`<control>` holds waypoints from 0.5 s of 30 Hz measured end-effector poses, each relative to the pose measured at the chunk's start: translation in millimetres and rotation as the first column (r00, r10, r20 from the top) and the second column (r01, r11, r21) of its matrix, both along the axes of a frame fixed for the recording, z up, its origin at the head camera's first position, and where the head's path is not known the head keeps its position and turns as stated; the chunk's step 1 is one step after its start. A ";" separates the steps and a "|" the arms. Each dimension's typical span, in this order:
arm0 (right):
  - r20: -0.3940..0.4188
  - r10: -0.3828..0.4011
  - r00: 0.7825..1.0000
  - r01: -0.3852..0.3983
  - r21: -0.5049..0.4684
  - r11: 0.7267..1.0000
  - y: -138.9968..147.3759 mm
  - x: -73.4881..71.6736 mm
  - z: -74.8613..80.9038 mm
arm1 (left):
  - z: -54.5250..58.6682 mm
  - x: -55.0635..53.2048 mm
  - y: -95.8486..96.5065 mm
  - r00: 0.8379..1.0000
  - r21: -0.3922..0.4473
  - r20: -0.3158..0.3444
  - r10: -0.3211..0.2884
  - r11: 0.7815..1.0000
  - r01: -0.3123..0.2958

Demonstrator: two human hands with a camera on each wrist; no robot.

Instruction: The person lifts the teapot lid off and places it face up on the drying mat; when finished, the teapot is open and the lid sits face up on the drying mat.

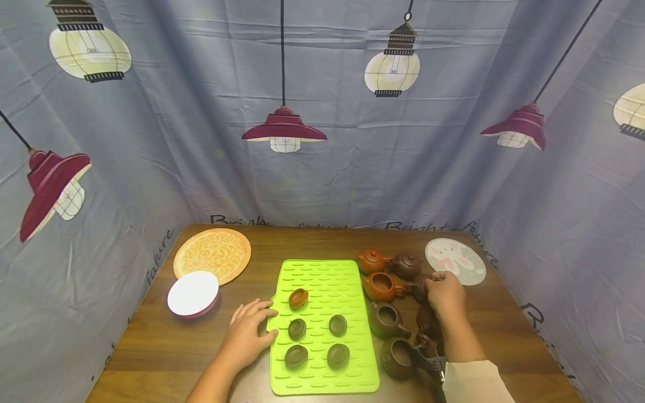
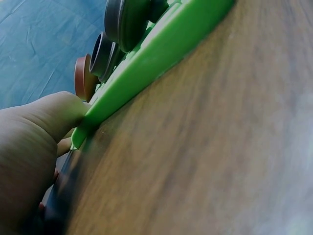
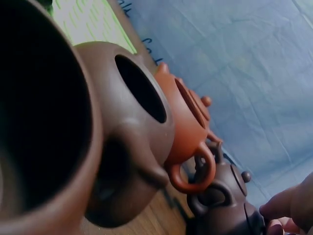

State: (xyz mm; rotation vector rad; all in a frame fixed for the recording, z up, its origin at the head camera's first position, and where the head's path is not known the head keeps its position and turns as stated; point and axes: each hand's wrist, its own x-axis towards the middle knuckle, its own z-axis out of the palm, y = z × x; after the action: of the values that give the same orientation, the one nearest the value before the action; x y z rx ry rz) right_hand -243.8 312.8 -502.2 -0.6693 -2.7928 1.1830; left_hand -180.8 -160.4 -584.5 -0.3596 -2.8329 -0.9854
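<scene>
My left hand (image 1: 250, 332) rests at the left edge of a green silicone mat (image 1: 322, 386), fingers spread and thumb touching its rim. Upside-down teapot lids lie on the mat: one orange lid (image 1: 298, 298) and several dark brown lids (image 1: 338, 356). At the right, my right hand (image 1: 447, 294) pinches the lid of a dark brown teapot (image 1: 417, 289); my fingers (image 3: 293, 205) partly hide that lid in the right wrist view. Beside it stand a lidless orange teapot (image 1: 381, 286) and lidless dark teapots (image 1: 387, 320). Farther back are a lidded orange teapot (image 1: 373, 260) and a lidded dark teapot (image 1: 407, 265).
A white bowl (image 1: 193, 293) overlaps a round pizza-patterned placemat (image 1: 212, 254) at the left. An oval placemat with a rabbit picture (image 1: 456, 261) lies at the back right. More dark teapots crowd under my right forearm. A printed curtain (image 1: 322, 184) surrounds the wooden table (image 1: 146, 347).
</scene>
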 end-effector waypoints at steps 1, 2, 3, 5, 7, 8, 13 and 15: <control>0.002 -0.001 1.000 0.001 0.005 1.000 0.6 -0.4 -0.1 | 0.3 -0.1 -0.4 1.000 -0.001 0.013 0.003 1.000 -0.003; 0.001 -0.002 1.000 0.002 0.015 1.000 1.2 -1.0 -0.3 | 0.7 0.0 -0.8 1.000 0.000 0.020 0.005 1.000 -0.005; 0.002 -0.003 1.000 0.003 0.022 1.000 1.5 -1.4 -0.3 | 1.1 0.1 -1.2 0.999 -0.002 0.031 0.008 1.000 -0.007; -0.002 -0.007 1.000 0.007 0.043 0.999 1.8 -2.7 -0.9 | 1.4 0.4 -1.9 0.999 -0.005 0.042 0.009 1.000 -0.009; -0.004 -0.009 1.000 0.009 0.053 0.999 1.7 -3.4 -1.2 | 2.1 0.9 -2.4 0.999 -0.005 0.049 0.011 1.000 -0.011; -0.007 -0.009 1.000 0.009 0.056 0.998 1.7 -3.5 -1.4 | 2.3 1.1 -2.5 0.999 -0.005 0.048 0.012 1.000 -0.012; -0.045 -0.015 0.999 0.016 0.021 1.000 1.8 2.7 -0.4 | 2.8 1.2 -1.5 0.999 -0.009 0.036 0.012 1.000 -0.012; -0.048 -0.029 0.998 0.027 -0.026 0.999 2.3 7.1 -0.4 | 2.5 1.2 -0.9 0.999 -0.014 0.037 0.007 1.000 -0.006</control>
State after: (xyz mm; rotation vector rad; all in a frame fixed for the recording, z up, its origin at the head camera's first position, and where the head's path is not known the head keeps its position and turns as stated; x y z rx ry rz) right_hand -236.7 315.0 -502.5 -0.6701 -2.7244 1.2150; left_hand -179.6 -161.3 -582.0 -0.3371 -2.8737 -0.9815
